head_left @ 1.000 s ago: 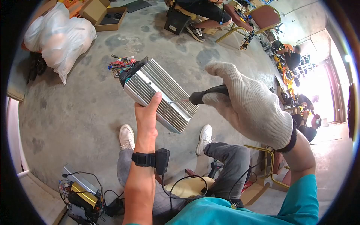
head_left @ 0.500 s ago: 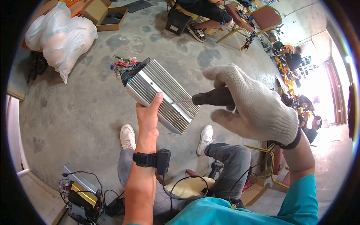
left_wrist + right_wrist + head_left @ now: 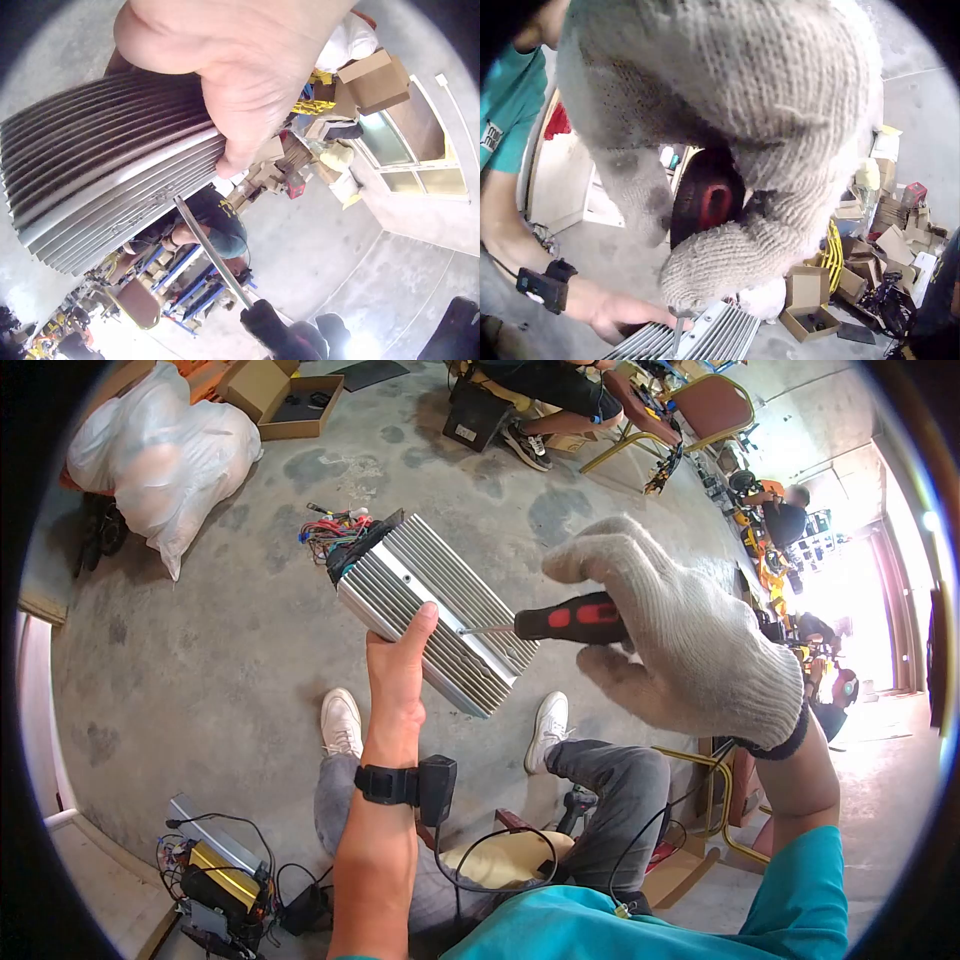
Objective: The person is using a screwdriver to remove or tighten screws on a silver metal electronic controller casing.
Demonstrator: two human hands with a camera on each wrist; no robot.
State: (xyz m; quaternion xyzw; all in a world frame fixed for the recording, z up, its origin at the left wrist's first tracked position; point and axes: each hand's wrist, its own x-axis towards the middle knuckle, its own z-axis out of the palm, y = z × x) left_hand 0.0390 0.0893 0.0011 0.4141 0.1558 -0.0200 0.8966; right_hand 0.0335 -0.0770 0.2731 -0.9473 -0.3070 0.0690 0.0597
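Note:
A silver finned metal case (image 3: 450,575) is gripped by the bare left hand (image 3: 400,660), its thumb lying over the fins. Coloured wires (image 3: 335,536) stick out of the case's far end. In the gloved right hand (image 3: 690,635) is a black and red screwdriver (image 3: 575,620), its shaft tip at the smooth strip along the middle of the case. The right wrist view shows gloved fingers (image 3: 724,262) curled about the screwdriver handle (image 3: 709,199). In the left wrist view the screwdriver shaft (image 3: 214,255) meets the case (image 3: 105,157) near the left thumb.
White plastic bags (image 3: 160,470) and an open cardboard box (image 3: 290,425) lie on the floor at the upper left. A gold and silver device with cables (image 3: 222,878) sits at the lower left. Beyond are a seated person (image 3: 550,400) and red chairs (image 3: 712,405).
The screwdriver handle has turned, with its red parts now showing, and the right hand's fingers have shifted around it. The case has moved very slightly to the right.

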